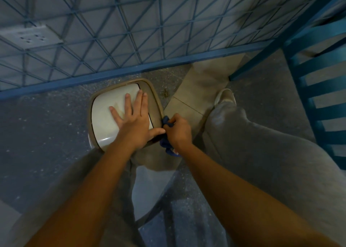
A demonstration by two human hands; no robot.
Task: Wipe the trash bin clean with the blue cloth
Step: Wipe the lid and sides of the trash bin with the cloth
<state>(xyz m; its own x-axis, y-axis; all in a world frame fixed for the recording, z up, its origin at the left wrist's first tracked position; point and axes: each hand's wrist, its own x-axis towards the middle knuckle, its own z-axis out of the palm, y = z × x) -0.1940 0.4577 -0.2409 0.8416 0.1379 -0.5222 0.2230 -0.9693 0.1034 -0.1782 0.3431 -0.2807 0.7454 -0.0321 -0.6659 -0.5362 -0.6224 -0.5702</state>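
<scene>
A tan trash bin (156,98) with a white swing lid (104,115) stands on the floor just below me, seen from above. My left hand (133,119) lies flat on the white lid with its fingers spread. My right hand (177,130) is closed on the bunched blue cloth (165,143) and presses it against the bin's right rim and side. Most of the cloth is hidden under that hand; a tail hangs below it.
A blue metal grille fence (131,37) with a low rail runs behind the bin. A blue slatted frame (318,89) stands at the right. My grey-trousered leg (262,143) and a light shoe (225,97) are right of the bin, on a speckled floor.
</scene>
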